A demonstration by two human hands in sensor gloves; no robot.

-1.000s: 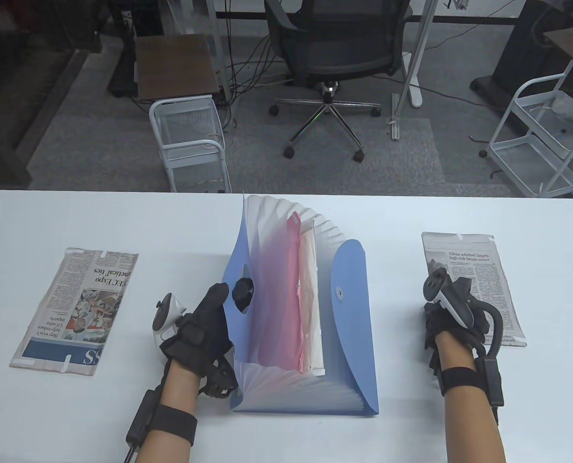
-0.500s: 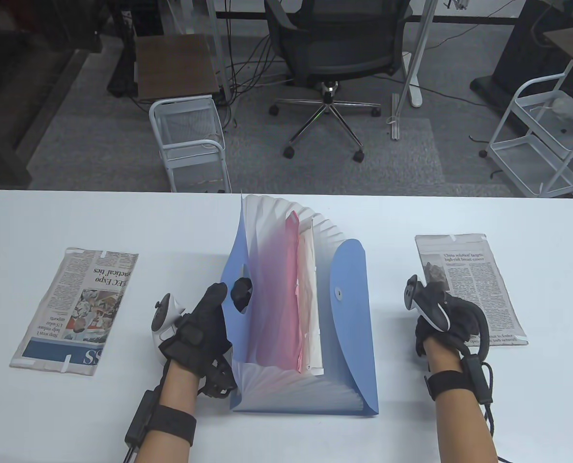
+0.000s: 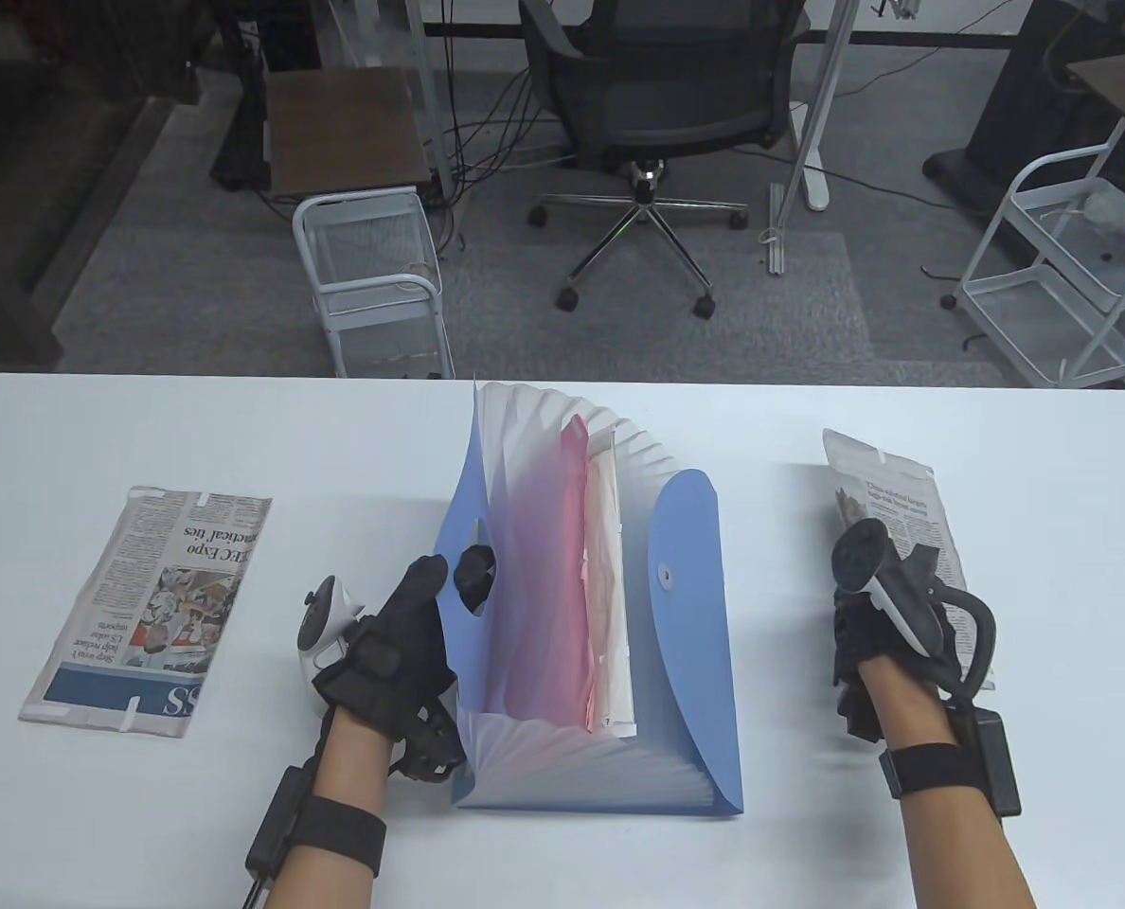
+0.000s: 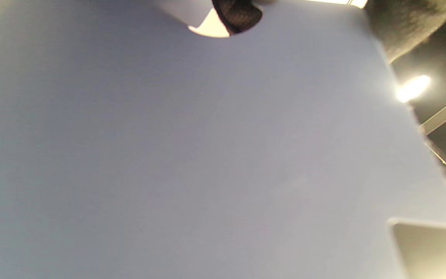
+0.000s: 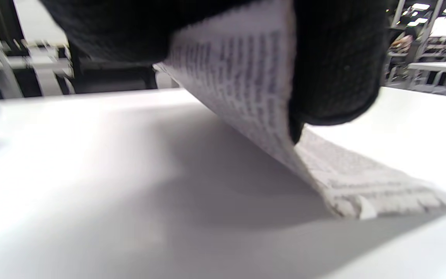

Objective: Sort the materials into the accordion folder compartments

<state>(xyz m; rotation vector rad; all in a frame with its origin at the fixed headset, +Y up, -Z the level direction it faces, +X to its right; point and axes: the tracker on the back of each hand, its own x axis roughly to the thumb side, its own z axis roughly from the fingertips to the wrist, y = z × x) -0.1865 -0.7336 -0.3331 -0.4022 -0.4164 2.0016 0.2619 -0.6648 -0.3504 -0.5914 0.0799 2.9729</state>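
Right hand [image 3: 889, 625] grips newspaper [image 3: 903, 497] headlined "China solution".

Landmark: folder [image 3: 581, 606], fanned open at table [image 3: 241, 426] centre.
Left of folder: bare strip, then flat newspaper [image 3: 151, 611].
Right of folder: bare strip up to right hand [image 3: 889, 625] and its tilted paper [image 3: 894, 502].
Front of folder: bare between the forearms.
Pockets: left hand [image 3: 401, 634] grips front wall; pink sheet [image 3: 577, 587] fills one.

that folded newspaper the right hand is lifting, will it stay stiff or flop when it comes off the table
Probably floppy: the folded grey newspaper already bends between the right hand and its far end, which sits on the white table. It looks light, lifted by one edge. The thin layers may fan apart, though small white tabs along the edges seem to hold them.
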